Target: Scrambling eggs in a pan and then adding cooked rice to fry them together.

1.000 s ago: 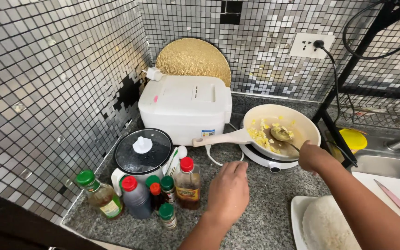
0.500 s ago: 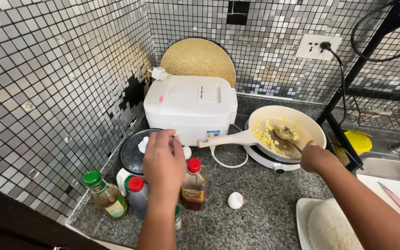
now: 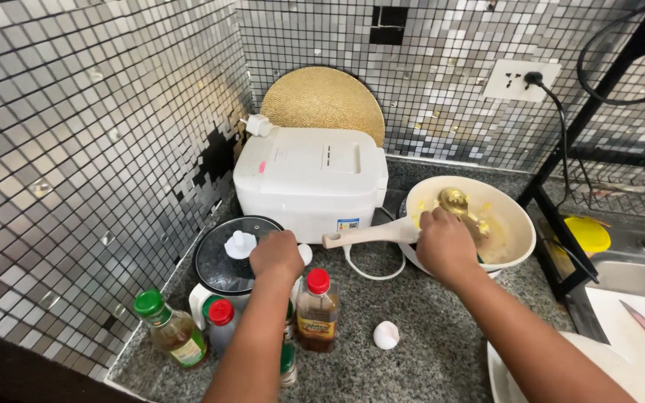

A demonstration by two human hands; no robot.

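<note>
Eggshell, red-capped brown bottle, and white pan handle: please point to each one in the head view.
eggshell point(image 3: 386, 335), head view, on its white rounded top.
red-capped brown bottle point(image 3: 317, 317), head view, on its brown body.
white pan handle point(image 3: 367, 236), head view, on its middle.

**Left hand moves to the pot lid, right hand moves over the pan**

The left hand, raised above the bottles half a second ago, now sits lower against the rim of the glass pot lid, fingers curled. The right hand has shifted from the pan's right side to its near rim, tilting the golden spoon over the yellow food.
</note>
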